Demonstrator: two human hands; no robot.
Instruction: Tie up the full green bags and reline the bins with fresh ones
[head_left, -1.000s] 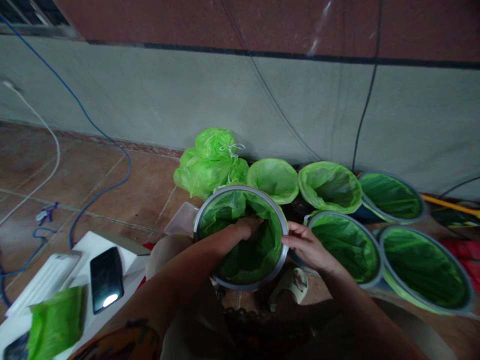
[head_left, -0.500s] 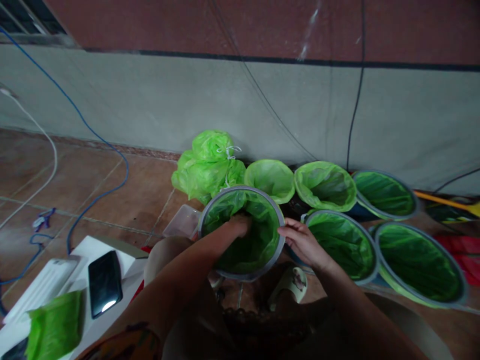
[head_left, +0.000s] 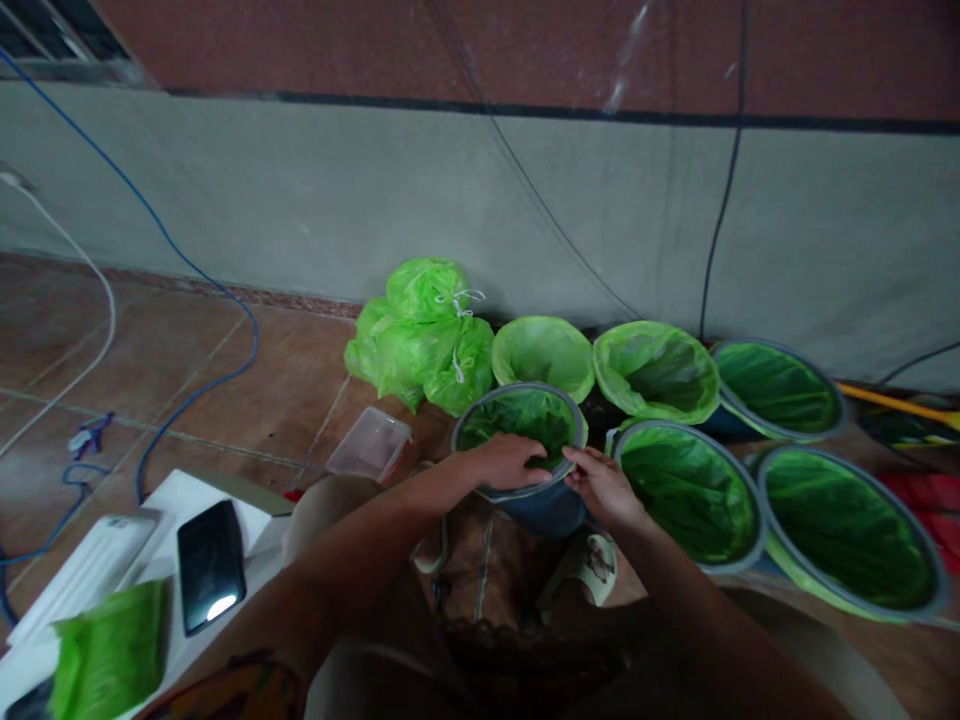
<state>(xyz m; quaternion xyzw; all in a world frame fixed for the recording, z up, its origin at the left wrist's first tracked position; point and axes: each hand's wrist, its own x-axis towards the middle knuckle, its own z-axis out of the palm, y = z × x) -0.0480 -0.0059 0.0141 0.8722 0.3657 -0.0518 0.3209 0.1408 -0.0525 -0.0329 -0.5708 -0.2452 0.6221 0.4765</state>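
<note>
In front of my knees is a small bin [head_left: 541, 508] with a grey rim, lined with a green plastic bag [head_left: 525, 410]. My right hand [head_left: 604, 485] pinches the right side of its rim between thumb and fingers. Over the near part of the rim lies my left hand [head_left: 512, 462], its thumb apart from its fingers and nothing visible between them. Beside the right hand stands another grey-rimmed lined bin [head_left: 759, 520]. Part of the near rim is hidden under the left hand.
Several more lined bins, among them one far right [head_left: 937, 575], stand along the wall. Tied green bags [head_left: 409, 335] and a clear plastic box [head_left: 370, 443] are left of them. A phone [head_left: 211, 567] and a folded green packet [head_left: 112, 645] lie at lower left. A blue cable [head_left: 251, 330] crosses the floor.
My left hand has come up out of the bin to its near rim. The bin has moved slightly right and lower, uncovering the clear box. My right hand stays at the rim.
</note>
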